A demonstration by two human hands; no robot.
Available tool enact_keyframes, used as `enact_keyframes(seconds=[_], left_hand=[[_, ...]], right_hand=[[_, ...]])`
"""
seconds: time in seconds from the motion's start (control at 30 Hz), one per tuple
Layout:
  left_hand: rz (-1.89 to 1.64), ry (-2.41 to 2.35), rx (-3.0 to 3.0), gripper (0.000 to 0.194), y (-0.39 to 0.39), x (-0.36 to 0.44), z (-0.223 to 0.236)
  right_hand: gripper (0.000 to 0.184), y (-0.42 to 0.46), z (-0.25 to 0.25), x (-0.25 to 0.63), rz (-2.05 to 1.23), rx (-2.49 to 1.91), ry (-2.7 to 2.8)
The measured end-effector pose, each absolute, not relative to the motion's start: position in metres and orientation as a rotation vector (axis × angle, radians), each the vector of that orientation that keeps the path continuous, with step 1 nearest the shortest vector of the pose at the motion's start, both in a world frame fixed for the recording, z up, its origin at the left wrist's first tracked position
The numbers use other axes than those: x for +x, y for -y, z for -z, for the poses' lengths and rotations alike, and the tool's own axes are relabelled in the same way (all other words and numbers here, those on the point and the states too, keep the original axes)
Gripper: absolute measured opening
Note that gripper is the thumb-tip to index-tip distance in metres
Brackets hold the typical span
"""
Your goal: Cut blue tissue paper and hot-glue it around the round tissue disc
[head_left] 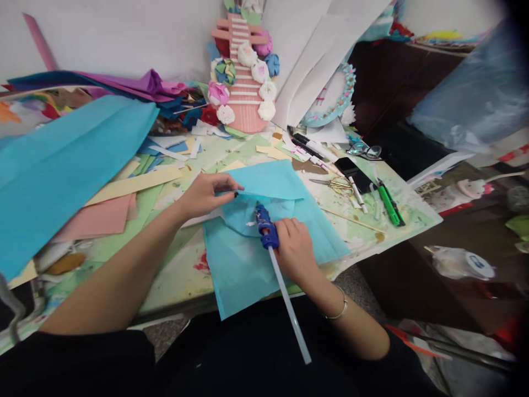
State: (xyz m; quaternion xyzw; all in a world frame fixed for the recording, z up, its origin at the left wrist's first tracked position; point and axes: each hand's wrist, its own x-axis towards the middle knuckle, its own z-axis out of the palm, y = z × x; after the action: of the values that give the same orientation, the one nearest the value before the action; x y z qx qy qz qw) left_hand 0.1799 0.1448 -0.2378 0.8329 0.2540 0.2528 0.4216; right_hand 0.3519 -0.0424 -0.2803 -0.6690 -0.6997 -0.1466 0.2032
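In my right hand (294, 245) is a blue hot glue gun (266, 229), its nozzle pointing away from me at the paper. A long clear glue stick (289, 306) juts out of its back end toward me. My left hand (212, 193) pinches the edge of a folded flap on the light blue paper (326, 237), thumb and finger together, and holds that flap raised. The nozzle tip is just below the flap's edge; whether it touches the paper I cannot tell. Part of the blue paper hangs over the table's front edge.
Gold-handled scissors (341, 186), a black phone (354, 174), a green utility knife (389, 204), eyeglasses (364, 150) and several pens lie at right. A large blue sheet (78, 160) and paper scraps cover the left. A pink paper-flower guitar (243, 82) stands against the wall.
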Motion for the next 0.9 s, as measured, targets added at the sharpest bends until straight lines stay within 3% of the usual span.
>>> enact_keyframes(seconds=[0.37, 0.7, 0.9], left_hand=[[-0.622, -0.638, 2.089, 0.02, -0.146, 0.179, 0.239], [-0.607, -0.634, 2.076, 0.019, -0.147, 0.179, 0.24], [-0.615, -0.622, 2.063, 0.019, -0.147, 0.179, 0.241]], right_hand=[[0.014, 0.037, 0.285, 0.329, 0.421, -1.752, 2.114], [0.029, 0.04, 0.282, 0.336, 0.46, -1.859, 1.971], [0.023, 0.04, 0.289, 0.333, 0.47, -1.891, 1.936]])
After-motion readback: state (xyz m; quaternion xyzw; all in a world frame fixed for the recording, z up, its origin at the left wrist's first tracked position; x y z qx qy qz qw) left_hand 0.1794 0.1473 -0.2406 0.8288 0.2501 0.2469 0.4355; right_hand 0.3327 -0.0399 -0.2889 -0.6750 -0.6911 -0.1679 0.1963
